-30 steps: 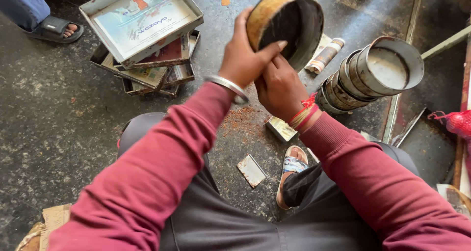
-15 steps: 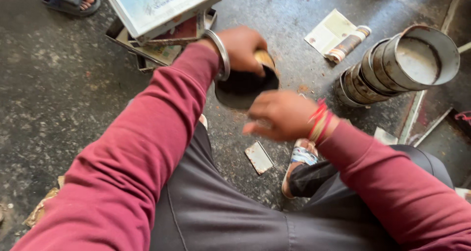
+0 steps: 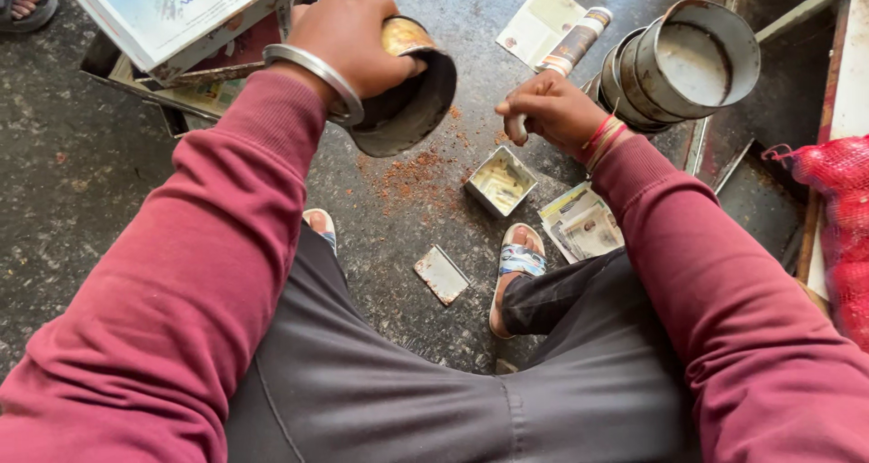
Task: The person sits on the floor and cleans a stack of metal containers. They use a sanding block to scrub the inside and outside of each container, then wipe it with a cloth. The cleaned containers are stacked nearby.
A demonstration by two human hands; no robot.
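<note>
My left hand [image 3: 348, 39] grips a round metal tin [image 3: 409, 90], tilted with its dark open mouth facing down and toward me above the floor. My right hand [image 3: 552, 110] hovers apart from the tin, fingers curled around something small and pale that I cannot make out. Below and between the hands, reddish-brown powder [image 3: 412, 171] is scattered on the concrete floor. A small square open tin box [image 3: 500, 182] sits just under the right hand, and a flat square metal lid [image 3: 441, 274] lies nearer my feet.
Stacked flat metal trays [image 3: 181, 19] sit at the upper left. A row of nested round tins [image 3: 679, 60] lies on its side at the upper right, beside a rolled paper [image 3: 572, 42]. Printed leaflets [image 3: 584, 228] lie by my sandal. A red mesh sack [image 3: 837, 219] is at the right edge.
The hands have separated: the right hand has come off the tin and moved right. The left hand now holds the tin alone, tipped over the floor, where powder now shows.
</note>
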